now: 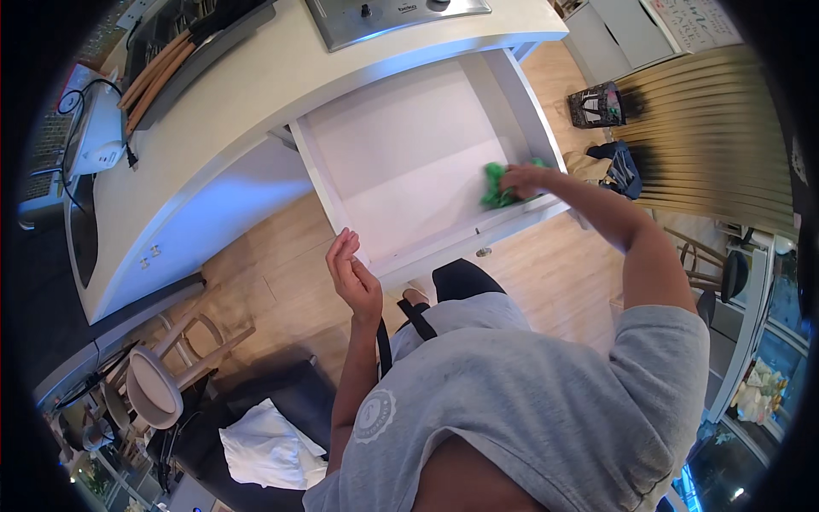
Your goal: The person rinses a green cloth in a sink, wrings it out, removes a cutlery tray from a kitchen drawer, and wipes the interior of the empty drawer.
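Note:
A white drawer (409,141) is pulled out from under the worktop, with bare base and low side walls. My right hand (526,181), slightly blurred, grips a crumpled green cloth (498,187) in the front right corner of the drawer. The cloth lies against the drawer base, partly covered by my fingers. By the front left corner is my left hand (356,276), raised with loosely bent fingers and holding nothing. Whether it touches the drawer's edge, I cannot tell. A small metal knob (484,252) sits on the drawer front.
Above the drawer, the pale worktop (256,96) carries a steel hob (397,19), a dark tray of utensils (192,57) and a white appliance (99,141) with a cord. A patterned bag (596,105) stands right on the wood floor. Lower left are a chair (153,387) and white fabric (272,448).

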`<state>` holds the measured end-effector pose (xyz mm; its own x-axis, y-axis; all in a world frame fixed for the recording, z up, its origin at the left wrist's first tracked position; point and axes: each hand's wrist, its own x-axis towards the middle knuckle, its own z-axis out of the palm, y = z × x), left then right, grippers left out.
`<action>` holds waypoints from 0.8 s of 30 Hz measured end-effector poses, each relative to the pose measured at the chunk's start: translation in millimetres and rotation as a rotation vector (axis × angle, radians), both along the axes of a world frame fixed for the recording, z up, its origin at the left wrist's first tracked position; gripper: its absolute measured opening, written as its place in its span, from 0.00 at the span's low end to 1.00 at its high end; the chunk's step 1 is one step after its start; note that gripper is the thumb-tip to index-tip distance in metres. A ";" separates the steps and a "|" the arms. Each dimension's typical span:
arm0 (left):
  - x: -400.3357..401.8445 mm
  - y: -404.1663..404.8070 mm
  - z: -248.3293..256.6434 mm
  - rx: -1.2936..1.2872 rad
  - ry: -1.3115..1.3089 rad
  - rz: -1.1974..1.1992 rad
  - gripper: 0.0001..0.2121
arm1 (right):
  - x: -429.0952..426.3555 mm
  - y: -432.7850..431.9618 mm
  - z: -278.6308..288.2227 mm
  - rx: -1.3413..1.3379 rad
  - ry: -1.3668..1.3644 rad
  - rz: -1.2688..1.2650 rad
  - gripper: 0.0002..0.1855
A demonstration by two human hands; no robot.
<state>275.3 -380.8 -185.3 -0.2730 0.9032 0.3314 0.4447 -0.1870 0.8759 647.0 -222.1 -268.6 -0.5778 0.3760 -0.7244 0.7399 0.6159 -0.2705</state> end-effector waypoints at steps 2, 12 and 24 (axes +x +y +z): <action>-5.8 -12.4 -1.2 0.011 0.009 0.013 0.17 | 1.3 1.0 10.7 -0.025 -0.092 -0.105 0.16; -29.4 -69.5 14.0 0.065 -0.046 0.112 0.12 | -222.6 -56.9 -5.2 -0.155 0.328 -0.116 0.24; -30.3 -89.1 20.8 0.113 -0.150 0.083 0.12 | -274.1 -145.7 85.2 0.249 0.501 -0.066 0.25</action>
<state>245.0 -469.9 -164.5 -0.3992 0.8347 0.3793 0.3288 -0.2558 0.9091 372.9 -367.8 -183.5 -0.7976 0.5478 -0.2524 0.5979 0.6625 -0.4513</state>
